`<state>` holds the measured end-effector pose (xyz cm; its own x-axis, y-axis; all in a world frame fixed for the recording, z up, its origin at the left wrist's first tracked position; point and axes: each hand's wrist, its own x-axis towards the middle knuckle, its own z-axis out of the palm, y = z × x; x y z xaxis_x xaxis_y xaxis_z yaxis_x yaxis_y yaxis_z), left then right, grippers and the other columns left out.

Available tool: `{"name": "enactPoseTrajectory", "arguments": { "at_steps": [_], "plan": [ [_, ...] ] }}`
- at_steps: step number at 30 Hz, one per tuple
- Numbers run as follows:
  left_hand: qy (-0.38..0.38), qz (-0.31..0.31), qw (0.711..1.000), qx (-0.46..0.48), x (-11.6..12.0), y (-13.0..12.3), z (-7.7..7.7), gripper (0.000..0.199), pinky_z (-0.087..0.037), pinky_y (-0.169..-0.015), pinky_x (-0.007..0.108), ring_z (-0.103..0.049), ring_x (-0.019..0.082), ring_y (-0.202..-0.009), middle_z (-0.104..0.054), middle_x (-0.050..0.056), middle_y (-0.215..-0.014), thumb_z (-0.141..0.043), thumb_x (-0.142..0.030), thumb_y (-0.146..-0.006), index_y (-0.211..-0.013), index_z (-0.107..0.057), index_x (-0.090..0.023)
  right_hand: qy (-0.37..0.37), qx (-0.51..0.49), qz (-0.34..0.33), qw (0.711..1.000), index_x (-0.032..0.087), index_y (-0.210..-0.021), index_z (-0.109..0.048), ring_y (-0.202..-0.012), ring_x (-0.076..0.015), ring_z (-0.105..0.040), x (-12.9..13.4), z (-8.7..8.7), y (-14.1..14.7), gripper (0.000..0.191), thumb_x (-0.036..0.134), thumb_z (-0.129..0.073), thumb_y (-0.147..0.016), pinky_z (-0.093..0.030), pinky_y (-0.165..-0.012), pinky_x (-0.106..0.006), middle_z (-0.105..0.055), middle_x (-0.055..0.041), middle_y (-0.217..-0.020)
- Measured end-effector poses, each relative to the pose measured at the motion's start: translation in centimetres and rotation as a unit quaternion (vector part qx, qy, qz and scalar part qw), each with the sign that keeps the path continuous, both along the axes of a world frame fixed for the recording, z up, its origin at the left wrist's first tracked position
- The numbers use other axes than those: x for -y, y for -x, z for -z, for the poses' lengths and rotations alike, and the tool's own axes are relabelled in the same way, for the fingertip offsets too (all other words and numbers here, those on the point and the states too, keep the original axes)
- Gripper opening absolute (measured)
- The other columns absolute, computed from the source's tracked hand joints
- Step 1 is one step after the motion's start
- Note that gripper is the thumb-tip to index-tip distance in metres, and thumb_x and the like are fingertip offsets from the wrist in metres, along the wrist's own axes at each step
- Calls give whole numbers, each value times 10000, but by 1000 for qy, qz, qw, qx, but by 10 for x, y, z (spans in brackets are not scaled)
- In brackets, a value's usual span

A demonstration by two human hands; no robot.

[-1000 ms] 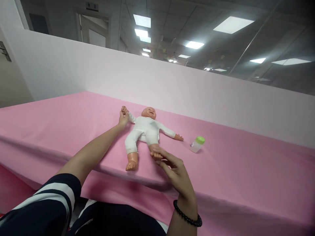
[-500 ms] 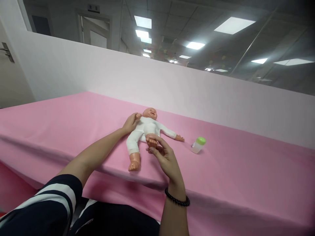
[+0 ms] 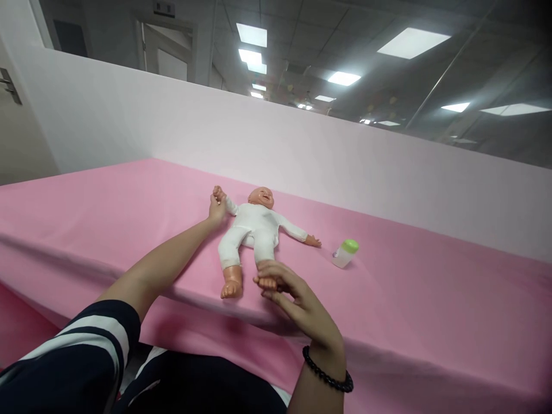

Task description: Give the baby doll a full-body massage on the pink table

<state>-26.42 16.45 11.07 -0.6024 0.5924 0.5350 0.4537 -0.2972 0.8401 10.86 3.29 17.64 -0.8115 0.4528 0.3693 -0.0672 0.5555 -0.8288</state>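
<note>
On its back lies a baby doll (image 3: 255,224) in a white suit, its head toward the wall and its feet toward me. My left hand (image 3: 218,208) is closed around the doll's forearm or hand on the left side, and that arm is stretched outward. Around the foot of the doll's leg on the right, my right hand (image 3: 287,290) is closed, the toes showing between thumb and fingers. This leg lies straight, beside the other one. The doll's other arm rests stretched out on the pink cloth, its hand pointing at a small bottle.
The small bottle (image 3: 345,254) with a green cap stands tilted-looking right of the doll. Pink cloth (image 3: 409,299) covers the table and hangs over its front edge. Behind rises a white low wall (image 3: 302,149) with glass above it. A door handle (image 3: 9,86) shows at far left.
My left hand has drawn the doll's arm outward to the left, away from its body. My right hand has brought the bent leg down straight toward me.
</note>
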Motion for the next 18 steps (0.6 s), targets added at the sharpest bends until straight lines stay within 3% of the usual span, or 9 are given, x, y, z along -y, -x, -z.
{"name": "enactPoseTrajectory", "arguments": {
  "at_steps": [5,7,10,14,18],
  "plan": [
    [-27,129,975,-177,17,-28,-12,328,-442,-1137,458,-613,259,-1222,-691,106,-1273,-646,-322,-901,-1206,-655,-202,52,-119,30,991,325,-1326,-625,-1216,-229,-649,-19,-7,38,322,321,-597,-1005,-594,-973,-382,-625,-51,-1375],
    [-27,171,951,-258,21,-32,-16,312,-398,-1187,483,-595,261,-1275,-706,98,-1279,-666,-268,-867,-1171,-699,-209,33,-114,41,992,324,-1337,-616,-1257,-225,-628,-29,-7,57,331,296,-575,-1009,-574,-1010,-383,-623,-45,-1388],
    [-25,180,924,-335,23,-33,-19,312,-379,-1203,519,-572,271,-1322,-692,101,-1323,-632,-246,-878,-1180,-704,-214,-12,-91,39,995,302,-1323,-619,-1327,-223,-581,-39,-4,77,335,230,-536,-1006,-512,-1106,-400,-611,-41,-1402],
    [-16,141,945,-296,22,-31,-15,315,-449,-1136,498,-617,272,-1232,-695,113,-1276,-604,-313,-926,-1217,-660,-207,-22,-91,36,995,295,-1293,-620,-1325,-212,-576,-32,-4,72,308,214,-548,-1004,-476,-1139,-386,-605,-37,-1390],
    [-6,64,982,-179,15,-20,-7,352,-520,-1040,439,-644,246,-1156,-662,149,-1263,-475,-376,-1022,-1304,-529,-172,14,-34,-24,999,312,-1246,-640,-1219,-210,-616,-14,-12,32,296,231,-649,-962,-558,-954,-316,-609,-29,-1337]
  ]
}}
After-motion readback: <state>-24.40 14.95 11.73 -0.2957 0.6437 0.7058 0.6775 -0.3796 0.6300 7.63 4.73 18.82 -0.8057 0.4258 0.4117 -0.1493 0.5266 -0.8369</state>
